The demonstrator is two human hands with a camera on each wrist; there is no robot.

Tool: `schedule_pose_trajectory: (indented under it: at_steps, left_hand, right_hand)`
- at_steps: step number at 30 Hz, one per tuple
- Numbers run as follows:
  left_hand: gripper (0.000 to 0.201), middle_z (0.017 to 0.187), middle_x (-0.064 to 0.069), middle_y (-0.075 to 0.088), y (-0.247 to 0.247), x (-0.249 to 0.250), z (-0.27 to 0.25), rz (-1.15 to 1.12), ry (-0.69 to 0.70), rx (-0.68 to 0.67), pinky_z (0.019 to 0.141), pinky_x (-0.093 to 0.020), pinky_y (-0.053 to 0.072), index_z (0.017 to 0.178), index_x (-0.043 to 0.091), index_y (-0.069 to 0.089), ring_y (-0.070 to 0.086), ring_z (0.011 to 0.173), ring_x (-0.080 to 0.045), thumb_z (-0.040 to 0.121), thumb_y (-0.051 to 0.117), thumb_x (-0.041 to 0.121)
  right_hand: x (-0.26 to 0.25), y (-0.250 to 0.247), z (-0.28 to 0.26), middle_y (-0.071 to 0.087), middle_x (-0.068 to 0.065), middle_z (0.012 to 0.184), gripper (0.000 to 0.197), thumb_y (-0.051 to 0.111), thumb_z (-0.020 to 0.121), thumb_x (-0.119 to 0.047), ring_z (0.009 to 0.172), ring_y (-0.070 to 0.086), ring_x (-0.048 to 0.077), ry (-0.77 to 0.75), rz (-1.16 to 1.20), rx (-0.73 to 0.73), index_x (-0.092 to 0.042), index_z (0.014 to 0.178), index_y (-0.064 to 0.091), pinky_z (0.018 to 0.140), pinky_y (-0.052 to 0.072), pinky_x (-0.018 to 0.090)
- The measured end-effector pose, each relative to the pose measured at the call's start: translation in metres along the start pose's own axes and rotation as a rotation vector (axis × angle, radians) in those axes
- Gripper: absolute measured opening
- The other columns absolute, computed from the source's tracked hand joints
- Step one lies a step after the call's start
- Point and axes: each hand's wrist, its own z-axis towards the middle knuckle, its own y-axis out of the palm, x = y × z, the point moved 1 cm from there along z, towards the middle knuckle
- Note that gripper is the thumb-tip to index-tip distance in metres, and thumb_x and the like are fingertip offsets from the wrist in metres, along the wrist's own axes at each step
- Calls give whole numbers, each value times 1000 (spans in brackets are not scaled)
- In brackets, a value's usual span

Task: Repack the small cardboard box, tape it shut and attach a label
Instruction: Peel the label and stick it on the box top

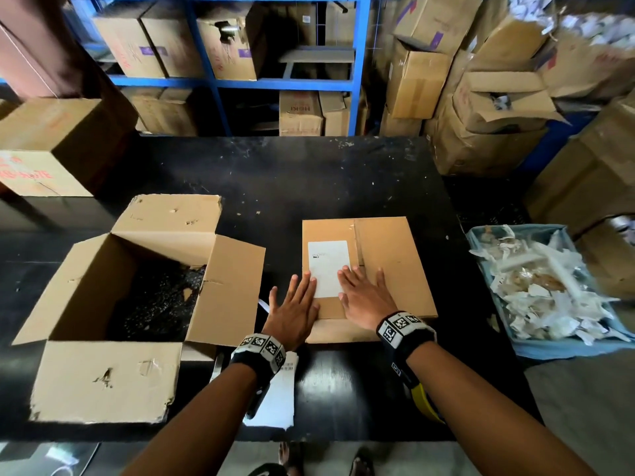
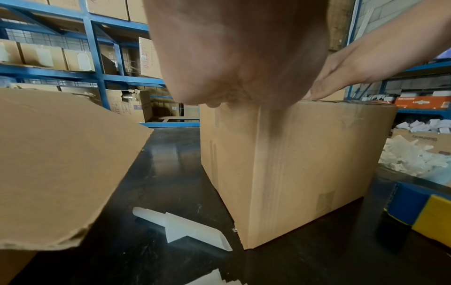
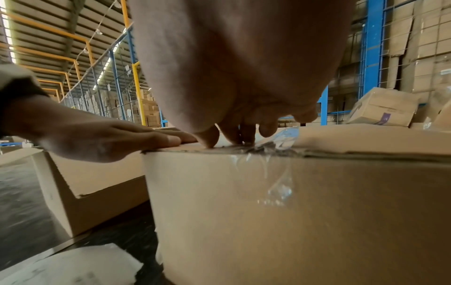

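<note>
Small box [image 1: 385, 269] sitting closed at the middle of the black counter [image 1: 275, 173], clear tape [image 3: 280, 173] over the seam and down the near side. White label [image 1: 328, 267] stuck on top, left half. Left hand [image 1: 292, 314] flat at the label's 8 o'clock corner, right hand [image 1: 366, 295] flat at its 4 o'clock, fingers straight and a bit spread, gripping nothing. Big open box [image 1: 130, 304] off at 9 o'clock, bin [image 1: 549, 348] of paper scraps at 3 o'clock.
</note>
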Motion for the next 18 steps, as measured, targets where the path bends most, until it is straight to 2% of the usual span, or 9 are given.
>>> schedule_pose_trajectory:
  at_steps: [4,8,11,15,17,18]
  left_hand:
    - [70,167,2,-9,0,6,-1,23,-27,-5,119,-61,11,159,18,0,-6,154,-20,96,-9,46]
    - [66,167,-5,-6,-4,24,5,27,-82,0,120,-60,4,158,10,3,-7,154,-21,100,2,42]
    - [75,167,-7,-4,-4,34,8,38,-98,-5,119,-60,4,158,7,4,-6,154,-22,95,-7,46]
    - [77,167,-7,-2,-3,33,-2,112,80,-16,120,-60,8,158,9,6,-3,154,-22,96,-12,52]
    - [87,167,-8,0,-4,31,-10,118,151,-24,121,-57,10,158,8,6,0,154,-24,91,-19,57]
    - [89,167,-9,0,-3,31,-13,95,164,-25,122,-55,11,158,8,6,0,154,-25,89,-17,60]
  right_hand:
    - [3,13,-22,-10,-3,171,62,14,108,-44,158,-10,18,-24,31,3,-20,163,-4,121,-9,65]
    - [8,29,-42,-16,-9,169,63,15,107,-49,157,-14,22,3,77,39,-27,163,-7,116,-9,72]
    - [7,37,-47,-20,-11,168,62,17,108,-47,156,-18,23,10,150,48,-31,162,-8,114,-8,75]
    - [9,38,-44,-18,-8,170,63,24,109,-40,157,-15,24,-15,229,67,-25,163,-5,114,-9,74]
    - [17,38,-49,-19,-3,170,71,33,107,-39,157,-13,24,-26,238,106,-21,163,-7,118,-4,72]
    - [23,39,-54,-19,-1,170,78,39,105,-41,158,-12,25,-31,228,139,-20,162,-9,120,1,69]
